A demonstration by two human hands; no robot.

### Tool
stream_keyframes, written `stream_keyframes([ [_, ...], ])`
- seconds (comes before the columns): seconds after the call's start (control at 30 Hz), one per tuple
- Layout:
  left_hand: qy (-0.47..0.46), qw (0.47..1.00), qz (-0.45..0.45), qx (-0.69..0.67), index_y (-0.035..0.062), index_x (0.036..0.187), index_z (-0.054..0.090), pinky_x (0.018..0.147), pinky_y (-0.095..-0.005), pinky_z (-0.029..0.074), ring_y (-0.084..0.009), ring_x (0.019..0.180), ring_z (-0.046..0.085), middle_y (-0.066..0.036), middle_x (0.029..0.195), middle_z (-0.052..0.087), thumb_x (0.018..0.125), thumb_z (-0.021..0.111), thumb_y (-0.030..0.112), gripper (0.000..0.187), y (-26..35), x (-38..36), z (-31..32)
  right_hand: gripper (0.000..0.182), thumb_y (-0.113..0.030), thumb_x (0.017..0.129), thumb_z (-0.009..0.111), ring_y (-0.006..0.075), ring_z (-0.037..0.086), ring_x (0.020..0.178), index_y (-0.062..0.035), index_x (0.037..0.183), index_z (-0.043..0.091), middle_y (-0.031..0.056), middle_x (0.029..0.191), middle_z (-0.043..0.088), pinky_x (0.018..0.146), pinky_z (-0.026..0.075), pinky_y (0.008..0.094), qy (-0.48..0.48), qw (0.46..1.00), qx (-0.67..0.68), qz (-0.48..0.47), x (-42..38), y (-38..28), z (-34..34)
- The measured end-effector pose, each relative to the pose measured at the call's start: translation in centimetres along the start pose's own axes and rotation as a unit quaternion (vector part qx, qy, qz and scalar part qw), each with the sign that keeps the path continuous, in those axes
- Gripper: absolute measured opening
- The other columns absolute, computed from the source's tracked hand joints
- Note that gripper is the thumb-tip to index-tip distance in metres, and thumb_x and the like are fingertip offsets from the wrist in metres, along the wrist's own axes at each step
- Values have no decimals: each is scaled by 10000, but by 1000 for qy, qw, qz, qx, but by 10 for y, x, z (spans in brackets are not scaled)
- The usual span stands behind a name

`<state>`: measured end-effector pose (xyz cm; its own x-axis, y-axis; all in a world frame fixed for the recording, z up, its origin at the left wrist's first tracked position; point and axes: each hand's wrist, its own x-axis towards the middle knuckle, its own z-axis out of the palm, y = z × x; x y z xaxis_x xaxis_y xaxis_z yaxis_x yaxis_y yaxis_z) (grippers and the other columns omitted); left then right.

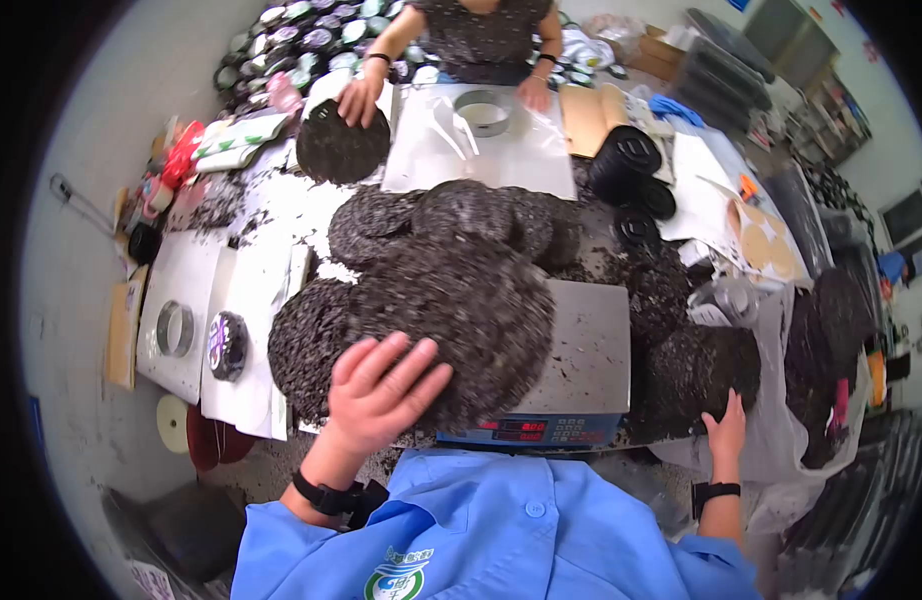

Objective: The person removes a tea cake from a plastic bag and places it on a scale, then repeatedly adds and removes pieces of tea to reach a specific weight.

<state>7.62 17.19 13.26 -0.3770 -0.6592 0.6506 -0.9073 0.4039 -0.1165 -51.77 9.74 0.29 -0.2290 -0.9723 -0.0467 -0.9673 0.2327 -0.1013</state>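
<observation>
My left hand (pixel 386 390) lies with fingers spread on the near-left edge of a large, dark, round flat cake of dried seaweed (pixel 461 315), blurred by motion. That cake covers part of a steel-topped scale (pixel 591 340) with red digits lit. Another dark cake (pixel 306 345) sits just left of it, partly hidden. On the right, my right hand (pixel 724 430) has its thumb and fingers apart at the near edge of a further dark cake (pixel 696 370). Whether it grips that edge is not clear. Several more cakes (pixel 461 210) are heaped beyond the scale.
Across the table a person's hand (pixel 359 100) rests on a dark cake (pixel 341 145). A metal ring (pixel 483 115) stands on a white board (pixel 526 160). Black round containers (pixel 621 165) stand right. A second ring (pixel 174 328) and a wrapped pack (pixel 226 345) are left.
</observation>
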Motion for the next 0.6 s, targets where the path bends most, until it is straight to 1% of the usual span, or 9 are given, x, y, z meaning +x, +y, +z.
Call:
stream_keyframes([
  [0.1,-12,980,5,-200,162,1091,706,886,-385,484,-236,1035,622,-53,1168,661,776,620,104,332,36,26,35,813,-274,738,791,383,349,1355,-108,1427,391,195,1496,347,1109,326,458,-17,999,-33,6,-6,-15,-19],
  [0.13,9,943,-77,-325,134,1098,701,830,-377,508,-271,1005,628,-83,1125,664,717,637,52,395,49,28,60,803,-278,733,796,378,350,1356,-95,1411,405,191,1490,357,1109,328,452,12,996,-84,-31,-9,-20,-27],
  [0.17,-28,862,-228,-452,75,1081,688,810,-369,515,-272,979,631,-107,1088,665,771,632,11,321,63,26,73,794,-282,728,801,373,352,1357,-83,1395,419,186,1484,368,1110,329,447,39,987,-136,-71,-8,-22,-34],
  [0.23,-93,679,-483,-545,16,1132,628,841,-342,505,-237,987,620,-122,1087,653,878,607,44,257,75,29,97,764,-303,728,800,357,352,1362,-54,1360,450,187,1478,378,1114,331,427,39,995,17,-88,4,-12,-29],
  [0.3,-32,490,-593,-638,-35,1210,534,877,-325,488,-195,998,601,-129,1119,634,936,593,99,311,76,17,139,748,-318,729,797,337,380,1350,-37,1340,469,174,1458,418,1104,351,408,12,996,12,-91,14,5,-14],
  [0.33,-53,443,-617,-648,-42,1257,475,906,-313,474,-186,1016,594,-140,1148,614,918,616,97,393,71,1,155,748,-317,727,797,334,391,1344,-41,1341,471,171,1447,436,1100,357,406,0,996,4,-87,17,2,-20],
  [0.47,-165,625,-579,-497,-50,1470,237,927,-365,490,-271,1135,559,-208,1384,455,840,707,84,797,57,-36,144,686,-241,746,767,332,458,1291,-62,1343,482,163,1384,509,1070,396,415,-8,995,27,-98,19,9,-30],
  [0.57,-159,639,-570,-491,-20,1450,303,952,-386,479,-278,1184,530,-210,1412,433,818,713,62,757,51,-50,131,568,-124,790,679,328,495,1255,-71,1329,506,148,1352,538,1047,418,412,47,993,-11,-111,12,3,-20],
  [0.6,-195,749,-499,-389,19,1433,353,960,-401,469,-286,1215,515,-193,1427,422,798,714,45,731,50,-49,127,549,-106,796,662,325,502,1247,-77,1324,514,143,1341,548,1040,424,413,44,994,-16,-100,11,-4,-22],
])
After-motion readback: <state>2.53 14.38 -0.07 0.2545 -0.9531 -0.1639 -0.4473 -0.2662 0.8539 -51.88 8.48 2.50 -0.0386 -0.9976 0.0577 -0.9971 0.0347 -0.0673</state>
